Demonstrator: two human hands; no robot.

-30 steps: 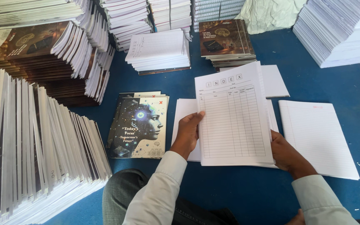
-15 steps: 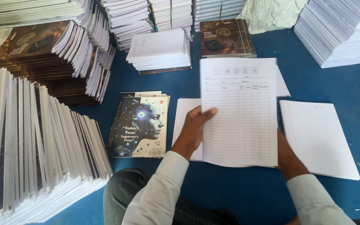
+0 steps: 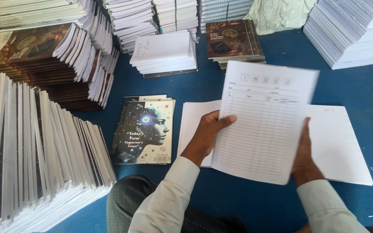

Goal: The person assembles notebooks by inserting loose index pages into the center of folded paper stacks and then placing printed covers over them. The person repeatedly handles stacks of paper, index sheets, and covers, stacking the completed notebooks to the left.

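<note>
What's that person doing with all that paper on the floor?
Someone sitting on a blue floor holds a lined index sheet up with both hands: left hand on its left edge, right hand on its right edge. White sheets lie flat under it. A dark illustrated cover lies beside them, and tall stacks of notebooks stand around.

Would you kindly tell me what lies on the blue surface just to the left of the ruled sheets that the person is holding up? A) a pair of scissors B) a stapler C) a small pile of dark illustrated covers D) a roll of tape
C: beside the left hand, which with the right hand grips the ruled sheets, a small pile of dark illustrated covers lies flat on the blue surface.
</note>
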